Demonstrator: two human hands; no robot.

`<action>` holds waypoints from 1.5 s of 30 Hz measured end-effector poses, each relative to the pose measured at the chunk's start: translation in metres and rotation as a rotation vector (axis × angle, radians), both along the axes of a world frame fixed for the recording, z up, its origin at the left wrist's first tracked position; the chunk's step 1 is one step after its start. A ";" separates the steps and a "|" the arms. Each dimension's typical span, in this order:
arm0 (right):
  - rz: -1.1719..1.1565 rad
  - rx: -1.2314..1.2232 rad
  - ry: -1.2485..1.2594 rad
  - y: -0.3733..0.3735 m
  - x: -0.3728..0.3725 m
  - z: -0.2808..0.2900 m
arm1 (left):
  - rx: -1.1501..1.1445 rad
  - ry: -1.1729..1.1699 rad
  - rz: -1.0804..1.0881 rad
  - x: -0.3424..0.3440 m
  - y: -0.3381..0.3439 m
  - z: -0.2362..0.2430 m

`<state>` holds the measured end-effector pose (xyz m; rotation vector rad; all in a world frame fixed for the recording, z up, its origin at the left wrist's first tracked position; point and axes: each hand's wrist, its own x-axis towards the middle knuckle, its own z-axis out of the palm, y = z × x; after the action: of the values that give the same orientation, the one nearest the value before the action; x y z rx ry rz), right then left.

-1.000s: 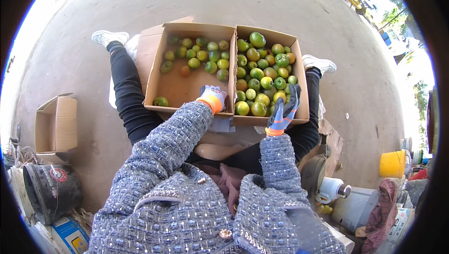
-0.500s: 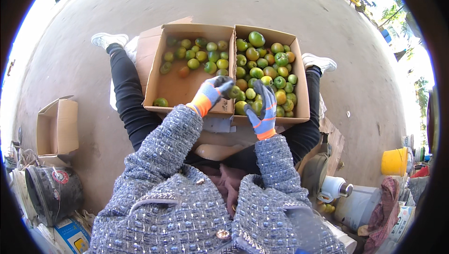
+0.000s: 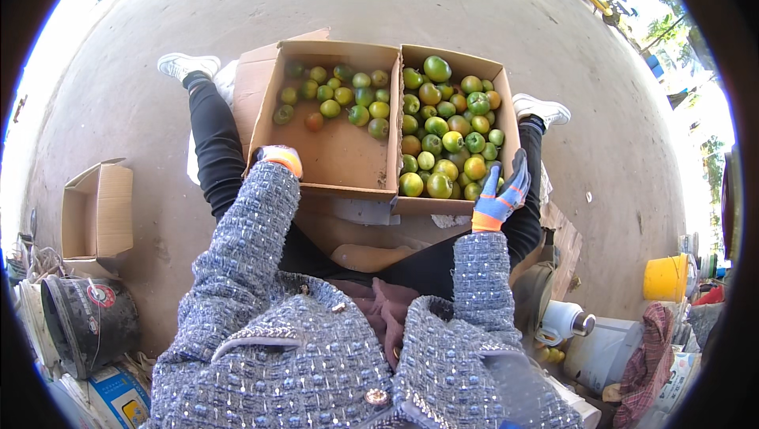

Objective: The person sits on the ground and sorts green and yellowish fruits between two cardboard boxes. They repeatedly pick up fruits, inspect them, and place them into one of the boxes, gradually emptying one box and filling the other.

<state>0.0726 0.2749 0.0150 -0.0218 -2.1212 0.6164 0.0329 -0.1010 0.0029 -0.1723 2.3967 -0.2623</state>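
Observation:
Two open cardboard boxes stand side by side between my legs. In the left box (image 3: 340, 152), green tomatoes (image 3: 343, 96) lie toward the far side, with one orange-tinged tomato (image 3: 314, 121) among them. The right box (image 3: 512, 120) is filled with green, yellowish and reddish tomatoes (image 3: 458, 124). My left hand (image 3: 278, 158), in a grey, blue and orange work glove, is at the near left corner of the left box; its fingers are hidden. My right hand (image 3: 504, 196), gloved alike, rests at the right box's near right corner, fingers stretched out.
A small open cardboard box (image 3: 99, 211) and a black bucket (image 3: 91, 326) stand at the left. To the right are a white flask (image 3: 563, 321), a white bucket (image 3: 605, 350), a yellow bucket (image 3: 665, 277) and a checked cloth (image 3: 648, 366). My shoes (image 3: 188, 64) flank the boxes.
My left hand has moved left from the boxes' shared wall, where it held a green tomato, to the left box's near corner, covering the tomato there. My right hand has shifted right.

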 end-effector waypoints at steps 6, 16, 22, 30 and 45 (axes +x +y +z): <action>0.031 0.093 -0.096 0.010 -0.008 -0.028 | -0.104 -0.006 -0.083 -0.005 0.021 0.000; 0.173 0.044 -0.105 -0.003 -0.001 -0.014 | 0.245 0.123 0.034 -0.013 -0.010 0.008; 0.705 0.045 -0.150 -0.081 0.012 0.020 | 1.481 0.140 0.438 -0.014 0.038 0.046; 0.583 -0.019 -0.144 -0.069 -0.011 0.027 | 1.918 -0.055 0.616 -0.029 0.101 0.038; 0.323 0.040 -0.154 -0.022 -0.045 0.008 | 0.136 0.360 -0.312 -0.074 0.144 -0.026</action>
<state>0.0280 0.2526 0.0232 0.3100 -2.3064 0.7810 -0.0415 0.0427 -0.0226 0.2396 2.7868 -0.2240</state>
